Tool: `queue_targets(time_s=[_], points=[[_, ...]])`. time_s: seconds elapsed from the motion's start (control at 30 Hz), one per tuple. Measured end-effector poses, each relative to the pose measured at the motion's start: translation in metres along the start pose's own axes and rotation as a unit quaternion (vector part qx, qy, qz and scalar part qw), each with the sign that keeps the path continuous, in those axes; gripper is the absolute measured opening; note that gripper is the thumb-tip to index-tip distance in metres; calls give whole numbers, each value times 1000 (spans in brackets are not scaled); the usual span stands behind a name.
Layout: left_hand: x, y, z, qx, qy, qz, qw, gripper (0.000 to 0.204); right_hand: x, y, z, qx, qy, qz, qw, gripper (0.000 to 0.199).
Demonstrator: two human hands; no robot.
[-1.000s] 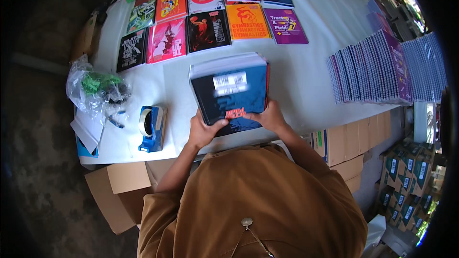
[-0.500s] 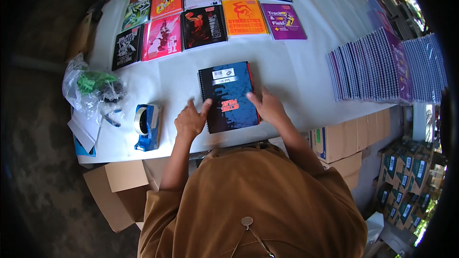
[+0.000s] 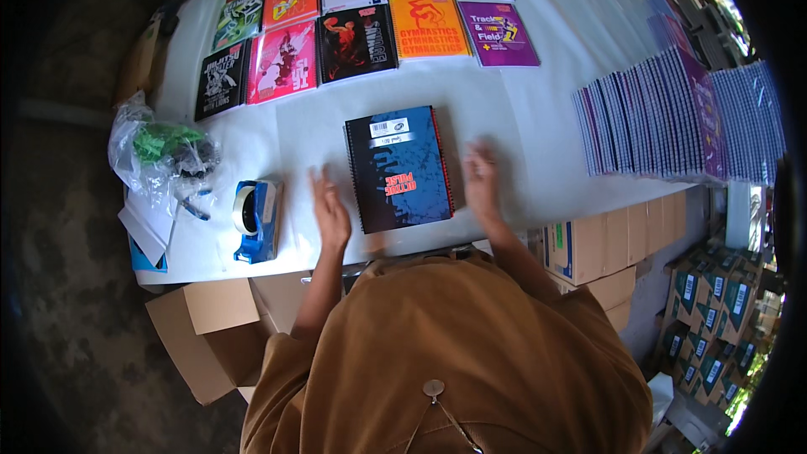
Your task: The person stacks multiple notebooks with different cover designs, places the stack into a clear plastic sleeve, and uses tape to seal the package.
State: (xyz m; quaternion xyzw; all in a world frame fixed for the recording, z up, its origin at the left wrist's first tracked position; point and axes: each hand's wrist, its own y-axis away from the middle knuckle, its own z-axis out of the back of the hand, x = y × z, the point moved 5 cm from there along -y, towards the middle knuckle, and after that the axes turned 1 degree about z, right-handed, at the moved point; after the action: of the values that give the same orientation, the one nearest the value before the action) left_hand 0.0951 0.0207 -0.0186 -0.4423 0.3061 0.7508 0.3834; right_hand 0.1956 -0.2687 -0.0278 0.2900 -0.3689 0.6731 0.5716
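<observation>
A small stack of spiral notebooks [image 3: 410, 155] lies on the white-covered table in front of me, topped by a dark blue and black cover with a white label. Spiral wire runs down its left edge, and red shows along the right edge. My left hand [image 3: 331, 208] is held upright just left of the stack, fingers stretched, palm toward it. On the other side, my right hand [image 3: 482, 181] faces the stack with its fingers out, a little blurred. Both hands stand apart from the notebooks and hold nothing.
Two rows of colourful notebooks [image 3: 360, 42] lie farther back. At left are a blue tape dispenser [image 3: 258, 221] and a clear plastic bag [image 3: 134, 147] with green material inside. Tall notebook stacks [image 3: 643, 118] stand at right. Cardboard boxes [image 3: 618, 235] sit below the table.
Both hands have let go of the notebook stack's sides and moved outward from it. The stack stays in nearly the same place.
</observation>
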Motion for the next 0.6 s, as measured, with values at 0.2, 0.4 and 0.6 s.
queue_targets(time_s=[0.2, 0.4, 0.6], points=[[32, 17, 17, -184, -428, -2, 885, 52, -16, 18, 36, -108, 363, 10, 925, 34], [6, -3, 31, -137, -268, -60, 952, 44, -8, 1, 44, -90, 166, -40, 981, 24], [2, -25, 47, -3, 130, 137, 982, 48, -31, -27, 72, -103, -203, -184, 956, 43]])
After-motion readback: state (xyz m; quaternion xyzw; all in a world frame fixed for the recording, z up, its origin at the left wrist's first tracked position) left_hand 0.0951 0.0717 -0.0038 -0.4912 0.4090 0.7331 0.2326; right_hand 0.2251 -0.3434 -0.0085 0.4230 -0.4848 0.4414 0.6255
